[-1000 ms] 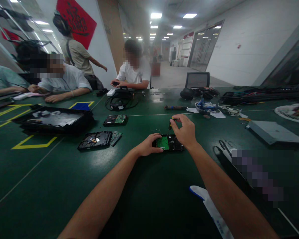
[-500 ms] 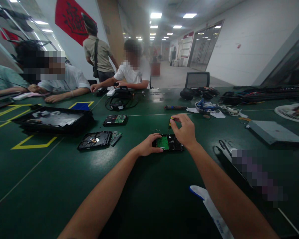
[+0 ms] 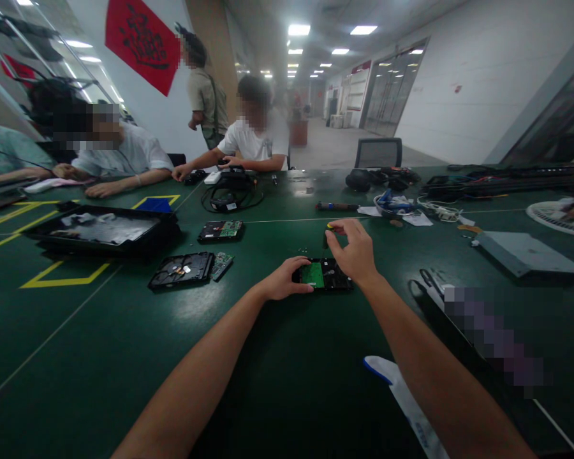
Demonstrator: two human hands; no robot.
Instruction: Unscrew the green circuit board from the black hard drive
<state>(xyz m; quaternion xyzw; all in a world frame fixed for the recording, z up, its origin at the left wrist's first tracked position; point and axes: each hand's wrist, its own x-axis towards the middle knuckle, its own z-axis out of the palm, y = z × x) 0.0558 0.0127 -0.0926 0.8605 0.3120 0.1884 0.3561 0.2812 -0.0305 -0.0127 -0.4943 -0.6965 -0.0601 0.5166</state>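
Head view: pose unchanged, work seemingly continuing at one spot.
Left hand [image 3: 287, 279]: clasps black rectangular hard drive [image 3: 335, 276].
Right hand [image 3: 353, 250]: pinches slim dark yellow-topped screwdriver [image 3: 325, 238] above it.

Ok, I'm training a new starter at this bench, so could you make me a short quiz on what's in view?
1. True or false: the left hand grips the green-and-black hard drive at its left end.

2. Which is in the right hand?
A) a coiled black cable
B) a yellow-capped tool, probably a screwdriver
C) a grey metal box

3. Fill in the gap: of the two drives lying left of the hands, the nearer drive has a loose circuit board on its ____ side, as the camera sees it.

Key: 1. True. 2. B. 3. Right.
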